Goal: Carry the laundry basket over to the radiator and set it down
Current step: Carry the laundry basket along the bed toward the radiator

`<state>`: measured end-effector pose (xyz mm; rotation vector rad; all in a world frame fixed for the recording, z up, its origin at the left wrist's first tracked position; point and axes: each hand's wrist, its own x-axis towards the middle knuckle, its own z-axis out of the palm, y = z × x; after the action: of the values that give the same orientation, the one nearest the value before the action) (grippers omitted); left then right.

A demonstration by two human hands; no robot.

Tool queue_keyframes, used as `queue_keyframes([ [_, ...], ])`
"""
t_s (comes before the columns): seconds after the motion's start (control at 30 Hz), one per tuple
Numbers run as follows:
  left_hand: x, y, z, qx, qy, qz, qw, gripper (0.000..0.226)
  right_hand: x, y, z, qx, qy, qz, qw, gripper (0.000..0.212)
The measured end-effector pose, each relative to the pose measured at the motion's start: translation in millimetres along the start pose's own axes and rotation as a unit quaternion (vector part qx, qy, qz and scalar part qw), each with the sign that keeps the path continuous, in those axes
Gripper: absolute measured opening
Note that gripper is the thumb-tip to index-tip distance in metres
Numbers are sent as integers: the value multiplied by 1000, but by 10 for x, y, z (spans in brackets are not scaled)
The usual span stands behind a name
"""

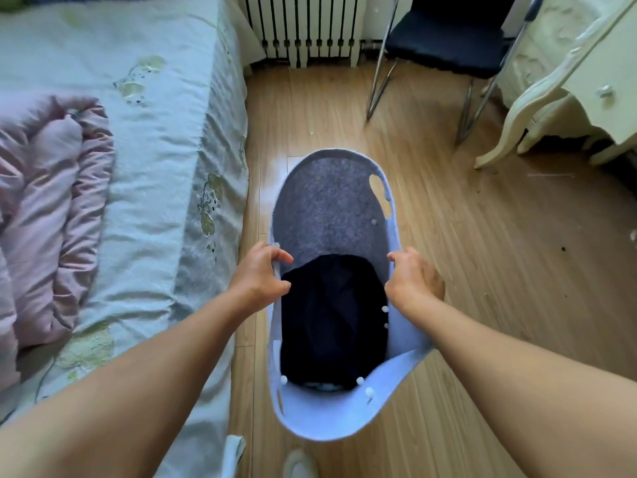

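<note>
A wooden plank floor (465, 257) is filling the centre and right of the frame. Both hands are gripping the grey felt laundry basket (331, 208) at centre: the left hand (260, 279) is clamping its left rim, the right hand (415, 279) its right rim. Dark clothing (332, 322) is lying inside. A bed (155, 132) is running along the left, a white radiator (303, 25) is standing at top centre, a black chair (448, 36) and a cream dresser (579, 91) at upper right.

Soft, even daylight fills the room with faint shadows, while wide-angle distortion bends the edges and blur smears the 9 and 3 o'clock margins.
</note>
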<state>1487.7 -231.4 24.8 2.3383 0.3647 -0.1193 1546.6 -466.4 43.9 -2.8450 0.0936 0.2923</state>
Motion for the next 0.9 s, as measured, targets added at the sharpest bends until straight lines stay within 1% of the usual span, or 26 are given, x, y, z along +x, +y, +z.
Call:
queue_keyframes([
  [0.13,519,1,-58,5,2,-12,1000,36,538,-131,-21,31,-26,-41,998,52],
  [0.23,976,37,-99,9,0,-20,1000,36,1033,-238,-5,66,-54,-53,995,58],
  [0.5,2197,186,-267,9,31,-53,998,37,2365,-543,-37,108,-101,-85,985,62],
  [0.7,2990,11,-411,5,42,-65,997,37,3155,-952,72,153,-113,-84,978,60],
  [0.9,3890,-196,-534,-22,43,-58,997,37,3967,-1367,125,163,-91,-71,980,59],
])
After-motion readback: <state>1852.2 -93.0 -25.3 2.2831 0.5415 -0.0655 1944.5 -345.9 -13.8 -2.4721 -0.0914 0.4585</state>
